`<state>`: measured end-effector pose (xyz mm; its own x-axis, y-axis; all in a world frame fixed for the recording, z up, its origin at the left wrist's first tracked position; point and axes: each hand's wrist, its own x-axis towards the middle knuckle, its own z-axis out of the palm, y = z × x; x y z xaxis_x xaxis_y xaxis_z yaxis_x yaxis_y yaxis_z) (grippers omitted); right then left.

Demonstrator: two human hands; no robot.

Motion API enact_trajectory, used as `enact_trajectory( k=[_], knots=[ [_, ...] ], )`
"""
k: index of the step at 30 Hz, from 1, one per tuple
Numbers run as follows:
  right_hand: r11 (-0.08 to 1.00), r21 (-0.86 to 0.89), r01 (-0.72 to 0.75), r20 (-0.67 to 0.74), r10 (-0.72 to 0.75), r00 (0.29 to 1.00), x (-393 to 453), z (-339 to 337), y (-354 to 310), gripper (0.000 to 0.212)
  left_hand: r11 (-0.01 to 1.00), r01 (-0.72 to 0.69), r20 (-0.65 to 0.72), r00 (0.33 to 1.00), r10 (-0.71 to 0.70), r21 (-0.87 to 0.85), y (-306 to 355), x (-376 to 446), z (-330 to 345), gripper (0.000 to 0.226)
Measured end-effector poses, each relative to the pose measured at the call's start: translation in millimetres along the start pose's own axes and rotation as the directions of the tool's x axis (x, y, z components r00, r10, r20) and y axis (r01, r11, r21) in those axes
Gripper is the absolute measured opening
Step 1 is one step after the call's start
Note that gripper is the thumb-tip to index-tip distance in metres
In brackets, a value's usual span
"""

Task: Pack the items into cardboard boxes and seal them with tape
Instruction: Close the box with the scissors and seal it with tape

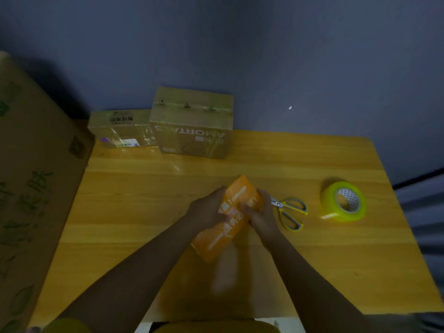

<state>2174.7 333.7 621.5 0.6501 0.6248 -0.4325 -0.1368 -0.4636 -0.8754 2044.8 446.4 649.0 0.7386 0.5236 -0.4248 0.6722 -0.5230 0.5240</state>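
An orange box with white printing is held tilted above the middle of the wooden table. My left hand grips its left side. My right hand grips its right side, thumb on the top face. A blurred pale flap or strip hangs below the box. A roll of yellow-green tape lies on the table to the right. Scissors with yellow and grey handles lie between the roll and my right hand.
Two taped cardboard boxes stand at the back of the table: a flat one on the left and a taller one printed AMORTALS. A large cardboard carton stands against the table's left edge. A wall is behind.
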Motion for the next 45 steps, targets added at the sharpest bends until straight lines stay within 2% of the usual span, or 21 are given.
enact_trajectory(
  k=[2,4,8,11,13,14,15,16,17,19,22,26,28,32,34,36,39,41,45],
  knots=[
    [0.995,-0.036,0.095,-0.042,-0.096,0.994,-15.9,-9.0,23.2,0.058,0.976,-0.12,-0.046,0.99,0.13,0.18,2.5,-1.6,-2.6,0.08],
    [0.988,-0.109,0.11,-0.045,-0.115,0.992,-29.3,-14.2,42.2,0.051,0.939,-0.222,-0.028,0.971,0.238,0.261,0.5,-0.8,-2.2,0.076],
    [0.953,-0.303,0.01,-0.056,-0.029,0.998,-34.0,-25.3,55.0,0.047,0.966,-0.186,0.183,0.971,0.153,0.182,-12.9,7.0,-0.4,0.097],
    [0.894,-0.449,0.003,-0.001,-0.004,1.0,-41.6,-37.2,56.5,0.034,0.968,-0.129,0.191,0.978,0.088,0.217,-21.1,8.4,8.8,0.111],
    [0.848,-0.523,0.085,-0.03,-0.117,0.993,-50.2,-40.7,55.3,0.035,0.959,-0.108,0.183,0.981,0.06,0.263,-24.5,6.6,17.9,0.114],
    [0.798,-0.572,0.188,-0.042,-0.258,0.965,-53.1,-41.3,54.0,0.039,0.957,-0.109,0.191,0.98,0.057,0.27,-25.4,6.0,21.8,0.114],
    [0.705,-0.634,0.317,-0.008,-0.416,0.909,-55.5,-39.8,51.8,0.042,0.956,-0.111,0.194,0.979,0.059,0.272,-26.0,4.4,24.9,0.113],
    [0.58,-0.686,0.44,0.078,-0.542,0.837,-56.8,-36.2,48.2,0.044,0.953,-0.116,0.18,0.981,0.067,0.279,-25.6,2.3,27.3,0.112],
    [0.462,-0.715,0.525,0.191,-0.593,0.782,-58.2,-30.5,43.6,0.046,0.947,-0.125,0.152,0.985,0.082,0.296,-24.8,-0.3,29.6,0.112],
    [0.316,-0.762,0.565,0.34,-0.548,0.764,-58.4,-19.3,35.8,0.052,0.929,-0.139,0.092,0.989,0.114,0.342,-22.7,-5.7,34.2,0.115],
    [0.219,-0.827,0.519,0.384,-0.455,0.804,-51.3,-11.8,27.9,0.056,0.923,-0.117,0.011,0.993,0.122,0.367,-22.0,-9.8,40.5,0.124],
    [0.167,-0.843,0.512,0.432,-0.358,0.828,-32.4,-5.2,21.3,0.059,0.912,-0.12,-0.043,0.988,0.148,0.392,-20.9,-15.5,48.3,0.126],
    [0.187,-0.844,0.503,0.431,-0.324,0.842,-20.3,4.7,18.5,0.057,0.902,-0.159,-0.088,0.974,0.21,0.401,-20.2,-24.2,57.3,0.123],
    [0.211,-0.904,0.371,0.318,-0.247,0.916,10.5,26.7,7.5,0.05,0.897,-0.166,-0.17,0.952,0.254,0.41,-21.8,-27.5,68.0,0.117],
    [0.194,-0.934,0.299,0.26,-0.202,0.944,21.0,32.4,-1.0,0.055,0.893,-0.155,-0.179,0.952,0.249,0.423,-23.4,-25.9,71.1,0.118],
    [0.196,-0.929,0.315,0.255,-0.283,0.925,23.3,35.0,-7.3,0.06,0.886,-0.146,-0.179,0.953,0.246,0.441,-24.2,-24.7,72.6,0.118],
    [0.174,-0.88,0.443,0.356,-0.375,0.856,12.0,24.3,8.8,0.049,0.877,-0.137,-0.185,0.952,0.245,0.46,-23.0,-25.8,74.1,0.114],
    [0.164,-0.857,0.489,0.379,-0.442,0.813,-9.8,11.7,23.5,0.051,0.882,-0.142,-0.196,0.948,0.252,0.449,-21.0,-26.8,73.2,0.112],
    [0.157,-0.845,0.511,0.403,-0.441,0.802,-50.6,-5.1,49.0,0.055,0.887,-0.118,-0.138,0.97,0.198,0.447,-15.5,-28.9,67.1,0.117]
  ],
)
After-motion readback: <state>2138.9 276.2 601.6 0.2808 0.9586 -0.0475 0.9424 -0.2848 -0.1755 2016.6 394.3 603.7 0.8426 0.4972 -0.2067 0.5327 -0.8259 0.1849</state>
